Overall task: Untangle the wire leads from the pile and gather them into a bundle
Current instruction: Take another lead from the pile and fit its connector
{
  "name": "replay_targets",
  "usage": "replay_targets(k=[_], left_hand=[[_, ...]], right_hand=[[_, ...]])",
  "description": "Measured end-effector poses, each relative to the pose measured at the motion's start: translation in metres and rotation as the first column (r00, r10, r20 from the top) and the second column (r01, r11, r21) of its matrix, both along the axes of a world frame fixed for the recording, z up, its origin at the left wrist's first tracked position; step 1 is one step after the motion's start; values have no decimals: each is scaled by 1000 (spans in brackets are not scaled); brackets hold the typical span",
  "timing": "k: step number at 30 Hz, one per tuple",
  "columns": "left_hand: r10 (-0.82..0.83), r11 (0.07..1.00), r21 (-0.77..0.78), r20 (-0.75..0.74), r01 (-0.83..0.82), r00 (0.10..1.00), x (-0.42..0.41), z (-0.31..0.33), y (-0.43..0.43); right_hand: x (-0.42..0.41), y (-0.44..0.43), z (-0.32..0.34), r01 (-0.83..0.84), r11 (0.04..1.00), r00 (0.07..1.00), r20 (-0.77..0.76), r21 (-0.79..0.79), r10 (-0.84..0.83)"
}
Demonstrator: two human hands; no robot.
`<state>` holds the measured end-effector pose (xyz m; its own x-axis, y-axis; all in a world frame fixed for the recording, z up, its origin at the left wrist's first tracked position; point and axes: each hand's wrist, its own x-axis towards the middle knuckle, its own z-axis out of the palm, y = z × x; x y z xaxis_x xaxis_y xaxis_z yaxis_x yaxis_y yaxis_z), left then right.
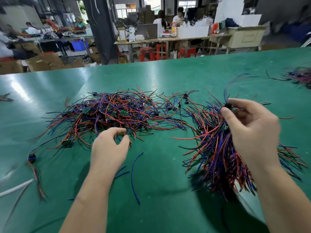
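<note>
The left hand (pixel 109 148) hovers at the near edge of the pile (pixel 109 113) of red, blue and black wires, thumb and fingers curved and apart. Right of the pile, the right hand (pixel 252 132) grips the bundle (pixel 217 148), fingertips pinching a black connector (pixel 228 105) above the green table (pixel 168 78).

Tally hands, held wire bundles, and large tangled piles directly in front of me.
Hands: 2, left hand, right hand
Held bundle: 1
Large pile: 1
Total: 4
Not counted: heap far right, cut off.
</note>
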<state>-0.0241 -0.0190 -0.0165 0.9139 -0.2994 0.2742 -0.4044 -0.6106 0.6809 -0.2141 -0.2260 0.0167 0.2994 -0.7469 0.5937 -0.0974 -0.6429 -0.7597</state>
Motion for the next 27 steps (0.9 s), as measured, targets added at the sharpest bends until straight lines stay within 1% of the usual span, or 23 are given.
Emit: replay_targets(k=[1, 2, 3, 4, 5, 6, 8, 10, 12, 15, 18, 21, 24, 27], left_hand=[[32, 988, 151, 13, -34, 999, 7, -6, 4], [52, 955, 293, -24, -42, 998, 13, -12, 7], [67, 910, 413, -79, -28, 995, 17, -16, 8], [76, 871, 491, -124, -5, 989, 19, -21, 9], [76, 856, 517, -140, 7, 987, 20, -24, 9], [73, 863, 504, -124, -1, 990, 21, -25, 9], [68, 914, 404, -57, -39, 996, 24, -26, 10], [70, 954, 294, -50, -52, 996, 25, -26, 11], [97, 966, 243, -43, -83, 994, 24, -26, 11], [141, 945, 297, 18, -140, 990, 22, -28, 10], [129, 952, 287, -53, -108, 990, 21, -28, 8], [123, 927, 367, -98, -79, 988, 25, -32, 10], [165, 908, 409, -150, -91, 975, 33, -34, 17], [197, 901, 419, -161, -113, 967, 37, -36, 19]], right_hand=[[-1, -5, 0, 73, 997, 989, -128, -29, -77], [-2, -8, -1, 119, 992, 964, -234, -39, -125], [-1, -7, -2, 137, 990, 948, -288, -23, -138], [-1, -5, -1, 134, 991, 948, -291, -9, -131], [0, -2, -1, 120, 993, 958, -262, -14, -120], [0, 2, 0, 102, 994, 969, -224, -26, -105], [3, 12, 0, 51, 998, 985, -164, -33, -56], [7, 20, -2, 5, 999, 990, -143, -36, -11], [11, 27, -6, -38, 998, 990, -136, -45, 32], [14, 32, -9, -86, 995, 991, -106, -54, 80], [15, 35, -11, -120, 991, 992, -55, -51, 118], [16, 36, -13, -138, 989, 989, -68, -53, 135], [16, 38, -15, -162, 986, 984, -76, -35, 159], [17, 40, -17, -187, 982, 980, -73, -24, 185]])
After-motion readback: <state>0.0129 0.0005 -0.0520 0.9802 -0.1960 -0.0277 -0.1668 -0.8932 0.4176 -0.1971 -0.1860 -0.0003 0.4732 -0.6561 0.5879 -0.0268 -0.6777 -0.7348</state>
